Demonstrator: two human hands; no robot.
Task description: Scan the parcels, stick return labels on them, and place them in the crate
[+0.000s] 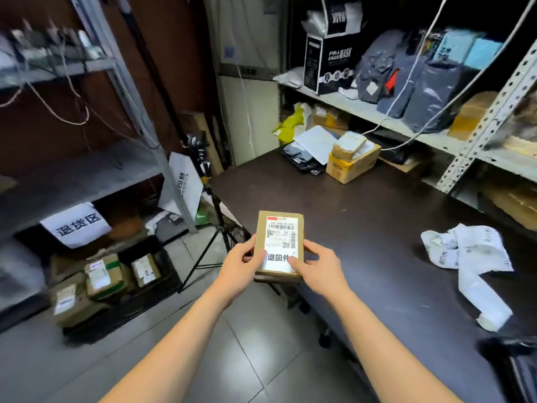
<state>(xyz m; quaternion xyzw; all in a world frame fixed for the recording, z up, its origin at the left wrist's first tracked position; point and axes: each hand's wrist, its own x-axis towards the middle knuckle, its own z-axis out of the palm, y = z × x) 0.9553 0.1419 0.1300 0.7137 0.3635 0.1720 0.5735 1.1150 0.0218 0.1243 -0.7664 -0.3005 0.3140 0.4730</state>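
Observation:
A small brown cardboard parcel (pixel 279 228) with a white shipping label is held over the dark table's near-left corner. A white return label (pixel 278 261) with black characters sits on its lower part. My left hand (pixel 239 264) grips the parcel's left edge, thumb on the label. My right hand (pixel 318 267) holds the right edge, thumb on the label's lower right corner. A black crate (pixel 162 274) on the floor at the left holds several labelled parcels (pixel 100 277). A strip of return labels (pixel 467 257) lies crumpled on the table at the right.
A dark table (pixel 363 228) carries stacked boxes (pixel 353 158) and mailers at its far end. Metal shelving (pixel 494 112) with grey bags lines the right; another rack (pixel 139 106) stands left with a white sign (pixel 77 225). A black tripod (pixel 212 216) stands by the table's corner.

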